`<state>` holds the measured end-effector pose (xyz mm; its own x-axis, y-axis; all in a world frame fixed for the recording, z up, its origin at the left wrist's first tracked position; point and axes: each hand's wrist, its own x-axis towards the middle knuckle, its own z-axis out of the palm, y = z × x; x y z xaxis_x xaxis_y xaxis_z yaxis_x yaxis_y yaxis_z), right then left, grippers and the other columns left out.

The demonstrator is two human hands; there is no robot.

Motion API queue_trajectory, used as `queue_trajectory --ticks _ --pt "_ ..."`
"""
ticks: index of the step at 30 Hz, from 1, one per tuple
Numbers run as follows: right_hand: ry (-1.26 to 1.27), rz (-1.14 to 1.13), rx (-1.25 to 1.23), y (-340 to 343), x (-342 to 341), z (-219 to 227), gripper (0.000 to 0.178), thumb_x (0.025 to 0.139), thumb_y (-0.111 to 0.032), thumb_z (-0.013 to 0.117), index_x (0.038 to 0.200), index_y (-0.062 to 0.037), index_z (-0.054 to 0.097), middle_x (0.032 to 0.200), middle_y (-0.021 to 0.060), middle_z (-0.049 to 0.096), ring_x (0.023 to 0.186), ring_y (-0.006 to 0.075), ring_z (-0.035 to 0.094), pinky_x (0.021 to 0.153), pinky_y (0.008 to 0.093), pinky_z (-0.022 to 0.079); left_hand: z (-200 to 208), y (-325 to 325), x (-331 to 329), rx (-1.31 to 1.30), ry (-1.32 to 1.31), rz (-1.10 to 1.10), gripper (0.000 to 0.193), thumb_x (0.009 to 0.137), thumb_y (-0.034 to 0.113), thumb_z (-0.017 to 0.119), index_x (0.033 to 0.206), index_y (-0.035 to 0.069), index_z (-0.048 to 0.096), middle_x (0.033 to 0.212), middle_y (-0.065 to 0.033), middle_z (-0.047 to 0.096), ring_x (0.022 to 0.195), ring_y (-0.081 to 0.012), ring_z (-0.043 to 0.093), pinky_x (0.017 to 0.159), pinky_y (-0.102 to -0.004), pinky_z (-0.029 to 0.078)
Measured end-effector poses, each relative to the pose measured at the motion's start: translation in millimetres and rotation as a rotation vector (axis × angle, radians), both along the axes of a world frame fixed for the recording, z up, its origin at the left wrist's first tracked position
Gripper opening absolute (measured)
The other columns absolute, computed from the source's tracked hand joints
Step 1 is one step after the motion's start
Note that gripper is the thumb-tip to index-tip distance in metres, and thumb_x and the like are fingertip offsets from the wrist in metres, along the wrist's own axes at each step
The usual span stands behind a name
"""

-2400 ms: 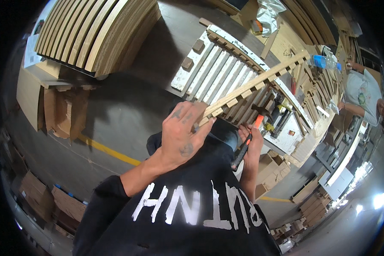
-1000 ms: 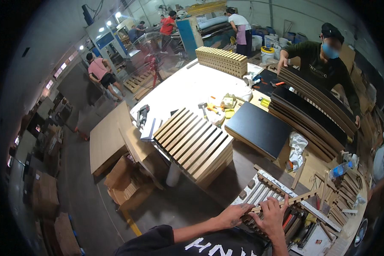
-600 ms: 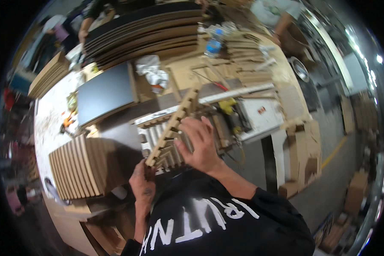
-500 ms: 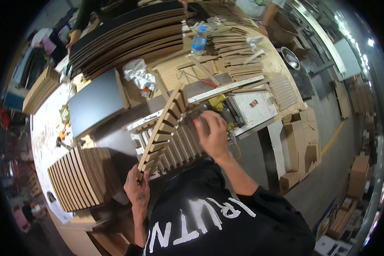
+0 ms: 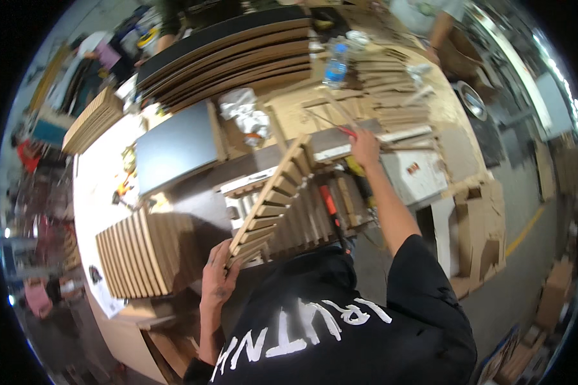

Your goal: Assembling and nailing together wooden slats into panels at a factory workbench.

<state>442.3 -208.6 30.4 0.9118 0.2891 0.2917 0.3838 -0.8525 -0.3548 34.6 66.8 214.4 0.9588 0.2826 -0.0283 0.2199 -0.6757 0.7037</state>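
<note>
My left hand (image 5: 219,273) is closed on the near end of a slatted wooden panel (image 5: 271,196), which stands tilted with its edge up and its far end leaning away to the right. My right hand (image 5: 366,149) reaches across the table, its fingers closed at the red handle of a tool with a long thin shaft (image 5: 345,131). A second tool, red and black (image 5: 329,204), lies on the slatted wooden pieces (image 5: 295,221) in front of me. What kind of tool each is, I cannot make out.
A stack of slatted panels (image 5: 135,256) stands at the left, beside a dark flat board (image 5: 178,151). Long dark-topped boards (image 5: 228,58) are piled at the back. A water bottle (image 5: 336,65) stands near wooden strips (image 5: 385,90). Other people work across the table.
My right hand has moved forward and right to the thin-shafted tool. The red and black tool now lies on the slatted pieces. My left hand still holds the panel. The view has shifted.
</note>
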Motion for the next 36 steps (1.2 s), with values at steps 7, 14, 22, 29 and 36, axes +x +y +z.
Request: queue_trajectory --ticks 7,14,22,29,36 --pt "0.339 -0.004 -0.507 29.4 45.7 -28.1 0.025 0.091 -0.024 0.056 0.107 -0.0092 0.070 0.107 0.0172 0.069 0.109 0.0352 0.062 0.084 0.0592 0.044 -20.9 -2.3 2.2 0.019 -0.096 0.175 0.033 0.086 0.013 0.070 0.116 0.001 0.063 0.105 -0.0194 0.066 0.093 -0.0359 0.065 0.081 -0.0397 0.053" --pt "0.288 0.169 0.646 0.9 31.1 105.0 0.021 0.094 -0.018 0.066 0.106 -0.0013 0.066 0.082 0.0080 0.067 0.073 0.0144 0.065 0.063 0.0271 0.053 -19.3 -3.8 0.6 -0.071 -0.282 0.298 0.034 0.081 0.019 0.077 0.107 -0.001 0.068 0.099 -0.0166 0.069 0.087 -0.0317 0.068 0.074 -0.0370 0.054" --pt "0.310 0.837 0.770 49.0 -127.9 347.6 0.034 0.085 -0.018 0.074 0.107 0.0062 0.063 0.103 0.0126 0.058 0.066 0.0099 0.051 0.071 0.0207 0.049 -27.8 4.5 2.5 -0.252 -0.339 0.295 0.033 0.078 0.018 0.079 0.103 -0.002 0.071 0.101 -0.0159 0.070 0.083 -0.0254 0.068 0.068 -0.0324 0.055" --pt "0.680 0.875 0.595 129.4 -154.9 327.6 0.024 0.081 -0.012 0.079 0.094 0.0023 0.065 0.090 0.0058 0.059 0.060 0.0055 0.050 0.048 0.0184 0.038 -39.6 -1.0 -2.8 -0.199 -0.370 0.285 0.034 0.080 0.020 0.078 0.104 -0.002 0.071 0.103 -0.0164 0.071 0.091 -0.0273 0.069 0.076 -0.0351 0.057" --pt "0.669 0.948 0.444 141.2 -163.4 343.4 0.024 0.083 -0.012 0.079 0.097 0.0014 0.065 0.091 0.0040 0.059 0.065 0.0048 0.053 0.052 0.0179 0.041 -36.8 -12.3 -6.2 -0.251 -0.353 0.297 0.034 0.080 0.023 0.078 0.103 -0.001 0.072 0.102 -0.0170 0.071 0.090 -0.0279 0.070 0.078 -0.0370 0.057"
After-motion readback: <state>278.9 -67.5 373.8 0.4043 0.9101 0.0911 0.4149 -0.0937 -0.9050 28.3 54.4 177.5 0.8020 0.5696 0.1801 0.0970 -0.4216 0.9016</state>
